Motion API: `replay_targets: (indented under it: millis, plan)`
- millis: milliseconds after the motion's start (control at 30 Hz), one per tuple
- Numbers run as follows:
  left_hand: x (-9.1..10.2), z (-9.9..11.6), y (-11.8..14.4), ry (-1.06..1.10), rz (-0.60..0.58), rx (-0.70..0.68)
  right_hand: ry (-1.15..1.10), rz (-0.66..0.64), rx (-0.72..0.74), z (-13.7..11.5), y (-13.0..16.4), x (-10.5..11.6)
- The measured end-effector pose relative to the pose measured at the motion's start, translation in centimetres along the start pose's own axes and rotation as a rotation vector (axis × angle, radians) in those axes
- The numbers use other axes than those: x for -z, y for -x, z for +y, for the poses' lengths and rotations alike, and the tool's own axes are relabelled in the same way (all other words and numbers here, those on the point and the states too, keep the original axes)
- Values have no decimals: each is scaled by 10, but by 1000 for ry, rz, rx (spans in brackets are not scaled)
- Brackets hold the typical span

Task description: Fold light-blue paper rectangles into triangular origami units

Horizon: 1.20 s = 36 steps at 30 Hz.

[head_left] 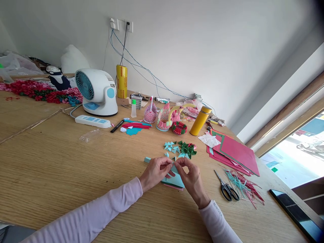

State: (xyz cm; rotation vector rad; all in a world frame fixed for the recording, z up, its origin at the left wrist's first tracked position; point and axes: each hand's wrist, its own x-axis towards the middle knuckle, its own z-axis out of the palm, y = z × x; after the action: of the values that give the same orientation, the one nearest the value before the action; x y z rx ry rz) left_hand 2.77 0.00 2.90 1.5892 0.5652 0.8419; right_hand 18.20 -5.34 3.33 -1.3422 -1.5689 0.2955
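Both hands, left (155,172) and right (188,177), are pinched on one small paper piece (173,164) mid-fold over the teal sheets (174,180). Folded triangles (180,149) already piled at 12 o'clock; plenty of red paper (236,153) at 2 o'clock uncut on my desk (63,162).

Little can be read here. The cuff of the right sleeve (218,210), just behind the right hand (191,180), bears a short line of dark letters, too small and tilted to make out. The yellow roll (122,81) standing just right of the white fan (97,91) carries red bands with print that is too blurred to read, and the power strip (92,121) lying in front of that fan shows no legible marking.
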Motion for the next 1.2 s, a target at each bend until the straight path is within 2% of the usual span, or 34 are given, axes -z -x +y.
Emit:
replay_targets:
  millis: [467, 800, 933, 1200]
  plan:
    - [0, 5, 0, 39, 1, 15, -197, -89, -175, -1, -1, 6]
    - [-1, 3, 2, -81, -40, -12, -318, -146, -252, 1, -3, 8]
    - [-1, 4, 2, -87, -31, -8, -287, -148, -231, 2, -3, 9]
    - [-2, 5, 2, -11, -35, 22, -85, -84, -102, 5, -2, 5]
